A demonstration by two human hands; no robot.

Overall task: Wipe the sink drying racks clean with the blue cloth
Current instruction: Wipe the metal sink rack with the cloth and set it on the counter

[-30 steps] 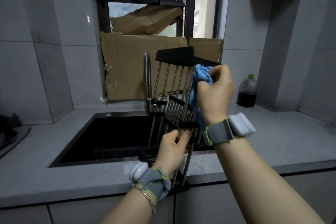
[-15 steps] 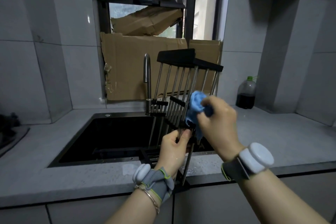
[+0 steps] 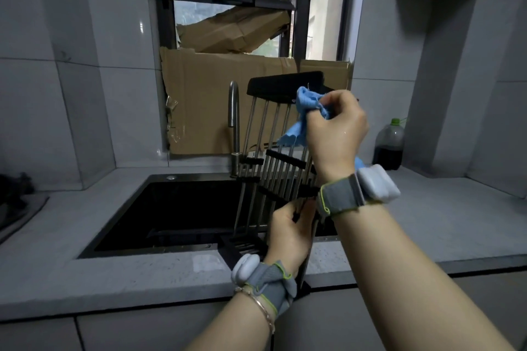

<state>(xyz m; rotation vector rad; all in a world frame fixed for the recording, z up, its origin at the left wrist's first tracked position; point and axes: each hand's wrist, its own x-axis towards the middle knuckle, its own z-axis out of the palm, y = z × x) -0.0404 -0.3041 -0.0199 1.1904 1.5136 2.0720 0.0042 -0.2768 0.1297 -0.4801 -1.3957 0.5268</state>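
A drying rack [image 3: 268, 134] of steel rods with black end bars stands nearly upright over the front edge of the black sink [image 3: 176, 208]. My left hand [image 3: 291, 234] grips its lower rods. My right hand [image 3: 336, 128] holds the bunched blue cloth [image 3: 306, 107] against the upper right rods, just under the black top bar. Part of the cloth hangs down behind my right wrist. The rack's right side is hidden by my right hand and forearm.
A steel faucet [image 3: 233, 122] rises behind the sink, close to the rack's left side. Cardboard [image 3: 205, 105] covers the lower window. A dark bottle with a green cap [image 3: 389, 145] stands on the grey counter [image 3: 456, 222] at the right.
My right hand slid the cloth down the rods to mid-height, then back up to the top bar. The left hand kept its grip and the rack stayed upright.
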